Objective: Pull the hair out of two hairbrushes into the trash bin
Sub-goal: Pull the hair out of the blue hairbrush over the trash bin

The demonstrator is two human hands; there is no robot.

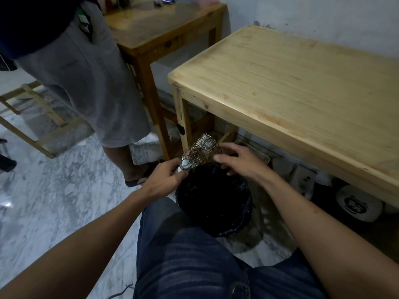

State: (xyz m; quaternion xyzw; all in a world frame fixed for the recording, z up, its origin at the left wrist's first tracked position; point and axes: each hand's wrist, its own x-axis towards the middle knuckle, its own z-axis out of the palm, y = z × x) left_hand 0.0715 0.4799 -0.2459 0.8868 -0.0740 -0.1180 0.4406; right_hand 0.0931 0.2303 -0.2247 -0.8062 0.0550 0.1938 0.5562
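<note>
Gripping the hairbrush (199, 153) at its lower end, left hand (164, 180) angles it up-right over trash bin (244, 221); right hand (239, 161) pinches hair (219, 150) at its top.

Seen from above, seated, knees in dark jeans (194, 255) at the bottom edge. Left hand (163, 180) gripping the handle end of a hairbrush (199, 153), bristles up, dark hair (192, 157) tangled through them. Right hand (239, 161) at the far end of the brush, fingers curled near the bristles; whether pinching hair cannot be told. Both held over a black-lined bin (213, 197) on the marble floor (54, 201). Pale wooden counter (291, 83) to the right, darker counter (164, 24) behind it. Another person standing at left in grey shorts (90, 83) and a sandal (138, 180).
</note>
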